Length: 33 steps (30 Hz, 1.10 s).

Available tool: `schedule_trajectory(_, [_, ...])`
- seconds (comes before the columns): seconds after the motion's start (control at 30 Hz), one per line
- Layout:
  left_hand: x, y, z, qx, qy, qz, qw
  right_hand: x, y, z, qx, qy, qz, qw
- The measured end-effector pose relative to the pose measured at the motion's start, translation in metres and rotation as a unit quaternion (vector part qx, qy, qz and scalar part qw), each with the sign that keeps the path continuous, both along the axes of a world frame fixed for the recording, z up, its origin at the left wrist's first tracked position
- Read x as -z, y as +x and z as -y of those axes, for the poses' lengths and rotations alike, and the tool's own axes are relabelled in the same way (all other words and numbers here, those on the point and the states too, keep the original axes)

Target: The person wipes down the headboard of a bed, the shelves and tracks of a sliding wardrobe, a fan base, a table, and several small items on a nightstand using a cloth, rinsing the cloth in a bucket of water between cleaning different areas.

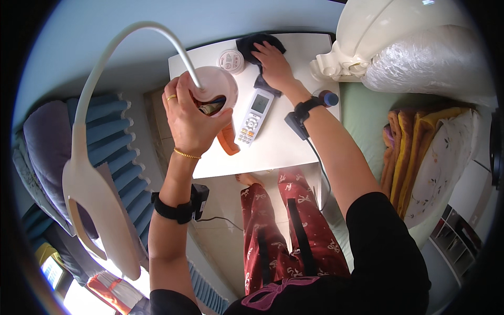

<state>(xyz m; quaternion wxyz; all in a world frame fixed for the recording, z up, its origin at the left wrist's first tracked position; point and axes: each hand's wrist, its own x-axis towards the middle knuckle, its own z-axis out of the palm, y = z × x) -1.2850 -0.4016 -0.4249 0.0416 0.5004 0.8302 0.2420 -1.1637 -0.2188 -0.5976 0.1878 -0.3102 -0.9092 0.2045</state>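
Note:
My left hand (193, 114) grips the round base of a white gooseneck desk lamp (216, 80), whose opening holds small items. The lamp's pale head (98, 197) hangs at the left. With its fingers spread, my right hand (273, 65) presses on a dark cloth (250, 45) at the back of the white tabletop (275, 145). A round, lidded jar (231, 62) stands between the two hands. A white remote control (254, 118) lies on the tabletop, beside an orange comb (228, 139) partly under the lamp base.
A small bottle with a blue cap (330, 99) is at the tabletop's right edge. Folded brown and yellow textiles (405, 153) lie on the bed at right, below a plastic-wrapped object (421, 63). A blue curtain (114, 153) hangs at left. Cables trail from both wrist devices.

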Motion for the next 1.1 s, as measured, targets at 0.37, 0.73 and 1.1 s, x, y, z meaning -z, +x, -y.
schedule_trajectory(0.37, [0.033,0.04,-0.09,0.05,0.062,0.052,0.995,-0.004,0.064,0.062,0.132,-0.025,-0.057,0.989])
schedule_trajectory(0.73, [0.112,0.079,-0.162,0.031,-0.023,0.015,0.999,-0.025,0.133,0.148,0.097,-0.064,0.036,0.993])
schedule_trajectory(1.1, [0.102,0.091,-0.142,0.034,0.012,-0.032,0.999,-0.024,0.109,0.147,0.1,-0.017,0.077,0.992])
